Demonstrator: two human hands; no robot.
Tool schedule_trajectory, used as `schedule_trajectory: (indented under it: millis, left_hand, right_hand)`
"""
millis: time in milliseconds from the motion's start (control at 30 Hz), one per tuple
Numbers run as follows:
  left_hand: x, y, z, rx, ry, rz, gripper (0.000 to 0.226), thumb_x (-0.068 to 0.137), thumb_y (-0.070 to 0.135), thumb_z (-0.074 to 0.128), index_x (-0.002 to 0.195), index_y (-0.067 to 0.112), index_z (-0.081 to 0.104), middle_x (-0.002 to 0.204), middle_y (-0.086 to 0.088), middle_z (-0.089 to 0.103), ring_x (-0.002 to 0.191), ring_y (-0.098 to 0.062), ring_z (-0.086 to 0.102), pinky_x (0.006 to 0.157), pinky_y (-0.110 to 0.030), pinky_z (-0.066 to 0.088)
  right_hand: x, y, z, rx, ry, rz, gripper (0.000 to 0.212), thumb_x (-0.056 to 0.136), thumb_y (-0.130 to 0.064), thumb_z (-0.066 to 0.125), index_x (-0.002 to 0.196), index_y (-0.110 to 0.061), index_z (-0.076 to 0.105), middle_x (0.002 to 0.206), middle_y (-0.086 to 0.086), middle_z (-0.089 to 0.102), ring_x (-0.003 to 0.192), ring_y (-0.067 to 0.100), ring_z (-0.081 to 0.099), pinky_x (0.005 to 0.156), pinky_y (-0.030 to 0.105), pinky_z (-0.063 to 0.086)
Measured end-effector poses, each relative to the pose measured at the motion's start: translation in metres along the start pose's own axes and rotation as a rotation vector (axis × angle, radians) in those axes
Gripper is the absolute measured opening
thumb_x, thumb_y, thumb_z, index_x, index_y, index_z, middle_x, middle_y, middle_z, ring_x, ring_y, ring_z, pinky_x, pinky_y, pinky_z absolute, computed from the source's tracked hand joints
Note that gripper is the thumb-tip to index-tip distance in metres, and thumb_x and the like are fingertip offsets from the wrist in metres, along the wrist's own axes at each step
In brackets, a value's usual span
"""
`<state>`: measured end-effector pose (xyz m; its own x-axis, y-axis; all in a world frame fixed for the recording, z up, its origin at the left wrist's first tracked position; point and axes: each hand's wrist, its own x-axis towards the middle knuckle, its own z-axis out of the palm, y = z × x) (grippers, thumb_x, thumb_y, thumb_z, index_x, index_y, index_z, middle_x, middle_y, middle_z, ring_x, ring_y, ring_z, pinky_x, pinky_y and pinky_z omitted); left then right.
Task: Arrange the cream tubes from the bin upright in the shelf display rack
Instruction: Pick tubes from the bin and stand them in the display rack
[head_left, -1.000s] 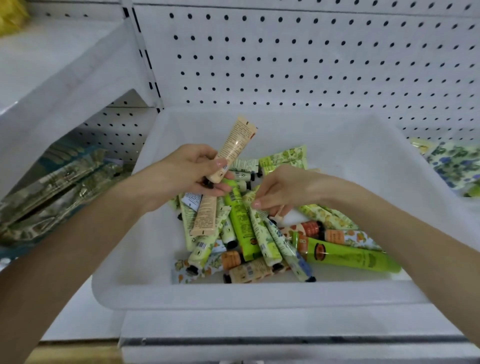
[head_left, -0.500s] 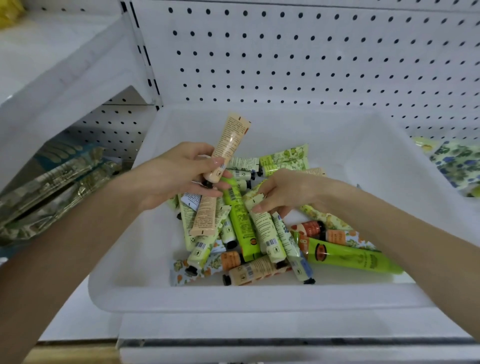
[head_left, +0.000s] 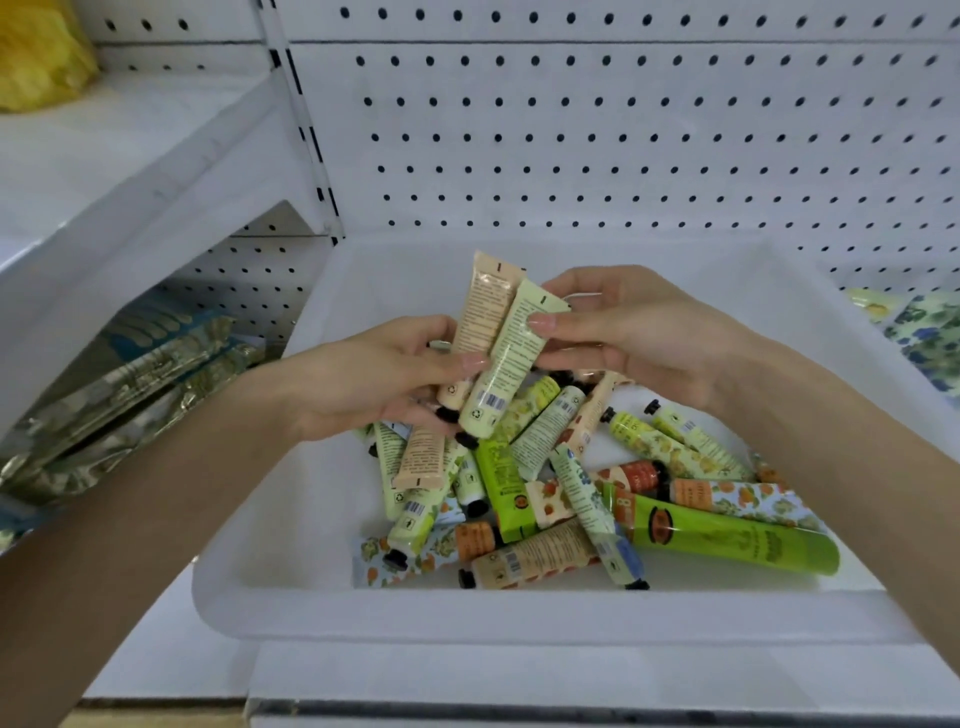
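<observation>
A white plastic bin (head_left: 322, 613) sits on the shelf and holds several cream tubes (head_left: 566, 499) lying in a heap. Above the heap, my left hand (head_left: 374, 384) grips a peach tube (head_left: 480, 322) near its cap end, crimped end up. My right hand (head_left: 634, 332) pinches a pale green tube (head_left: 511, 358) near its crimped end, holding it against the peach tube with its black cap down by my left palm. Both tubes stand tilted, caps down. No display rack shows in this view.
White pegboard (head_left: 597, 135) backs the shelf. A slanted white shelf (head_left: 130, 171) runs upper left, with a yellow bag (head_left: 36, 57) on it. Foil packets (head_left: 119, 384) lie left of the bin. Floral-printed packs (head_left: 924, 332) sit at the right edge.
My right hand lifted a pale green tube out of the heap and brought it up beside the peach tube. My left hand stayed on the peach tube.
</observation>
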<state>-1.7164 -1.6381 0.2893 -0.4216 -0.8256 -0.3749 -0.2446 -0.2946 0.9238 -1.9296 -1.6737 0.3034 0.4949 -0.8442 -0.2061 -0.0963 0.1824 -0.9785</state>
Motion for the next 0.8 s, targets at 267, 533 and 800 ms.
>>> schedule_trajectory:
  millis: [267, 533, 800]
  left_hand:
    - [-0.005, 0.004, 0.008, 0.142, -0.019, 0.014, 0.034, 0.076, 0.027, 0.063, 0.11, 0.022, 0.062, 0.1, 0.002, 0.074, 0.095, -0.011, 0.069, 0.067, -0.018, 0.053]
    - [-0.003, 0.006, 0.009, 0.194, 0.144, 0.123, 0.032, 0.071, 0.027, 0.067, 0.102, 0.018, 0.062, 0.087, -0.001, 0.075, 0.077, -0.018, 0.072, 0.067, -0.027, 0.058]
    - [-0.005, 0.005, 0.008, 0.234, 0.084, 0.074, 0.035, 0.072, 0.023, 0.065, 0.105, 0.012, 0.061, 0.093, -0.004, 0.075, 0.086, -0.017, 0.071, 0.088, -0.042, 0.055]
  right_hand:
    - [-0.002, 0.003, 0.011, 0.066, 0.055, -0.048, 0.011, 0.081, -0.001, 0.067, 0.09, 0.0, 0.06, 0.091, 0.017, 0.072, 0.084, 0.025, 0.072, 0.07, 0.024, 0.058]
    - [-0.003, -0.005, 0.001, -0.208, 0.088, -0.037, 0.028, 0.078, -0.019, 0.073, 0.096, -0.004, 0.059, 0.096, 0.014, 0.071, 0.086, 0.02, 0.071, 0.072, 0.026, 0.059]
    - [-0.001, 0.019, -0.004, -0.937, -0.267, 0.346, 0.033, 0.08, -0.035, 0.071, 0.095, -0.006, 0.066, 0.086, 0.008, 0.071, 0.074, 0.015, 0.07, 0.066, 0.025, 0.058]
